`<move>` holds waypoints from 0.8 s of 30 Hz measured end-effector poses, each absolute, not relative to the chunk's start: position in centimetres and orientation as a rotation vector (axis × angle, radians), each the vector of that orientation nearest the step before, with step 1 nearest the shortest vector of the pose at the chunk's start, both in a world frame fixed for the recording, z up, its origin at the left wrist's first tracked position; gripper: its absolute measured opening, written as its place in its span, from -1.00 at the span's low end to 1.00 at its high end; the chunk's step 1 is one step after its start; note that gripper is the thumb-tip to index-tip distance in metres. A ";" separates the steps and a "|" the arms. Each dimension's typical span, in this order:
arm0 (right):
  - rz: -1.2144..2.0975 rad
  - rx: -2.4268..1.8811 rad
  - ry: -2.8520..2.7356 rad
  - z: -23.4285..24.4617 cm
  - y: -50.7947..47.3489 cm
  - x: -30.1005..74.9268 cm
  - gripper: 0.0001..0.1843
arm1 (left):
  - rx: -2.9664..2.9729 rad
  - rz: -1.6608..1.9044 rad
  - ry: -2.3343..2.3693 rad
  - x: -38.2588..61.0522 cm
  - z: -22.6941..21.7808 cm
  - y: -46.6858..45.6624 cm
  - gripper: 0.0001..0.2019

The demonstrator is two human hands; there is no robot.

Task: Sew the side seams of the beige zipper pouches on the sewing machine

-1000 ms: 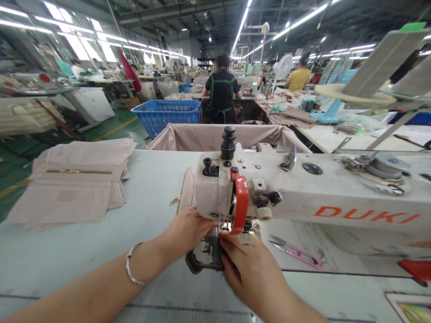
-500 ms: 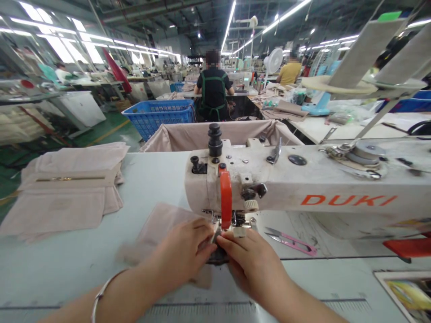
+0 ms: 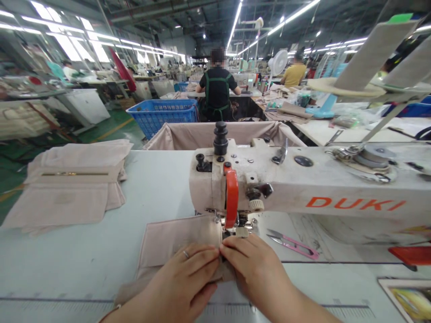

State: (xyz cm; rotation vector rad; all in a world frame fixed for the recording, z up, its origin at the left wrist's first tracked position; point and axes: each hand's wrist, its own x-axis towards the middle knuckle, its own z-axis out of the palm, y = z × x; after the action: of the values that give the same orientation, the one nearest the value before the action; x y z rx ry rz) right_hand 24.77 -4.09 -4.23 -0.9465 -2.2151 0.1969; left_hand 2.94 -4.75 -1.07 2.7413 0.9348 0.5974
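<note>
A beige fabric piece (image 3: 171, 240) lies flat on the pale table (image 3: 101, 251) under the head of a white DUKI sewing machine (image 3: 303, 193). My left hand (image 3: 182, 282) rests palm-down on the fabric, its fingers stretched toward the needle area; a ring shows on one finger. My right hand (image 3: 256, 269) sits beside it, fingertips pressed onto the fabric's edge just below the presser foot (image 3: 235, 229). The fingertips of both hands meet in front of the red guard (image 3: 231, 197).
A stack of beige fabric pieces (image 3: 70, 184) lies at the left of the table. Pink thread snips (image 3: 292, 244) lie right of the needle. A cloth-lined bin (image 3: 222, 132) and a blue basket (image 3: 164, 114) stand behind. Other workers sit at tables beyond.
The beige fabric has been drawn out flat to the left of the needle. My left hand has gone from gripping at the needle to lying flat on the fabric.
</note>
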 end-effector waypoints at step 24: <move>0.107 -1.277 -2.134 -3.1 -3.2 25.7 -0.84 | 2.810 0.607 0.771 0.0 -2.4 3.1 -0.82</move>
State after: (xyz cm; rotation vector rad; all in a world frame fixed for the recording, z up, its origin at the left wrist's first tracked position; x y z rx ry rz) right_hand 25.74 -3.24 -3.06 -1.2768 -2.1338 0.1070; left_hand -0.01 3.13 -2.42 2.8102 0.7709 0.6069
